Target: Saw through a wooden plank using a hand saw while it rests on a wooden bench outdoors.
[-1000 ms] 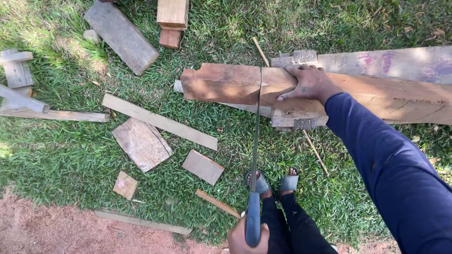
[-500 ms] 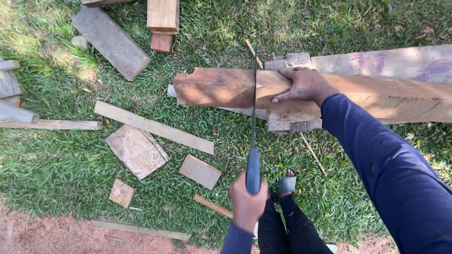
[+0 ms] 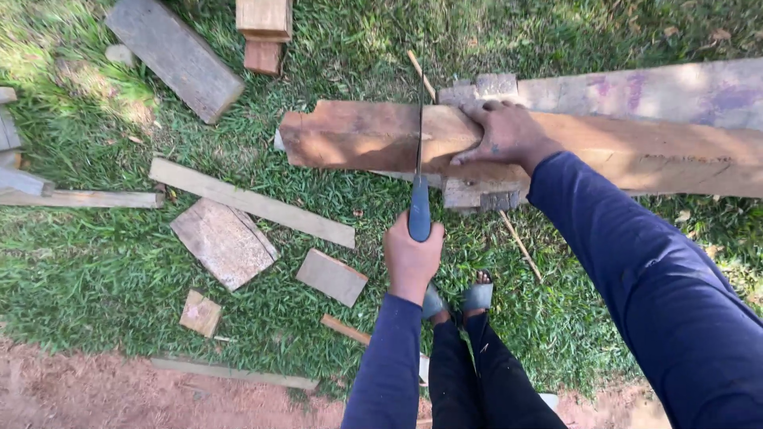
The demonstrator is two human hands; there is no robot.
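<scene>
Sunlit grass (image 3: pixel 95 270), bare red dirt (image 3: pixel 71 393) edge.

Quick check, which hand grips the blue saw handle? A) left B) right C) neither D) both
A: the left hand wraps the blue-handled handsaw, while the right hand lies flat on the long reddish wooden plank, beside the blade.

Offcuts (image 3: pixel 225 241) crowd left, grass (image 3: pixel 556 318) open right
</scene>
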